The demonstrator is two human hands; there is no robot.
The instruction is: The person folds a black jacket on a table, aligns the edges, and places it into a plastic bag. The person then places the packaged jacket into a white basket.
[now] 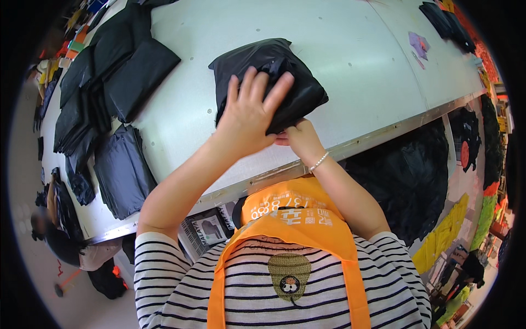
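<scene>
A folded black bundle (298,82), shiny like thin cloth or plastic film, lies on the pale worktable (350,60) in front of me. My left hand (249,112) rests across its left and middle part, palm down with the fingers spread. At the near corner, my right hand (300,141), with a beaded bracelet on the wrist, is closed around the bundle's edge. Some of the right fingers curl beneath the material and are partly hidden.
Stacks of folded black pieces (126,71) cover the table's left side, with another black stack (125,170) near its front edge. A lilac scrap (419,45) lies far right. Below the table edge sits a heap of black material (405,175). A person (60,238) is at the lower left.
</scene>
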